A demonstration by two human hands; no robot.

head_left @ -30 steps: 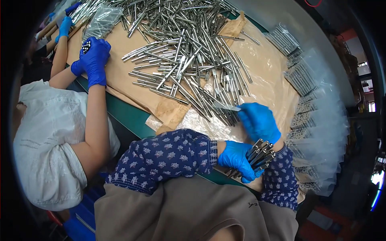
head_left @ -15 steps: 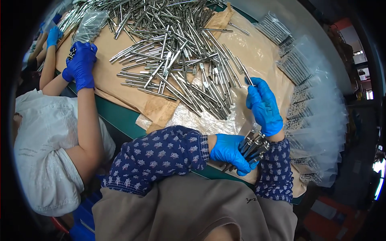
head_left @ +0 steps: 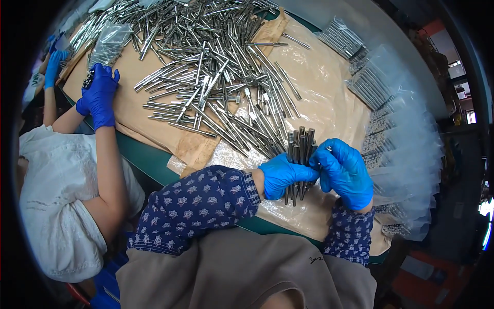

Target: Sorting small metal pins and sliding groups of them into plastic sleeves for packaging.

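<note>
In light-blue gloves, my hands are close together over the near right part of the table. My left hand point(head_left: 284, 176) is wrapped round a bundle of metal rods point(head_left: 300, 144), held nearly upright with the ends sticking out above and below the fingers. Touching the bundle's right side, my right hand point(head_left: 349, 172) has its fingers pinched together on a single metal rod; only a small shiny end point(head_left: 329, 148) shows. Beyond my hands lies a big loose pile of shiny metal rods point(head_left: 211, 82) with squared ends, on brown paper.
Along the right edge are clear plastic bags point(head_left: 404, 149) and rows of packed rods point(head_left: 373, 87). At left a co-worker in a white top holds rods in dark-blue gloves point(head_left: 100, 98), near a clear bag point(head_left: 110, 44). Another light-blue glove point(head_left: 54, 67) shows farther left.
My left hand has lifted the bundle away from my body and turned it upright. My right hand has come back from the pile's edge with a rod, to the bundle's side.
</note>
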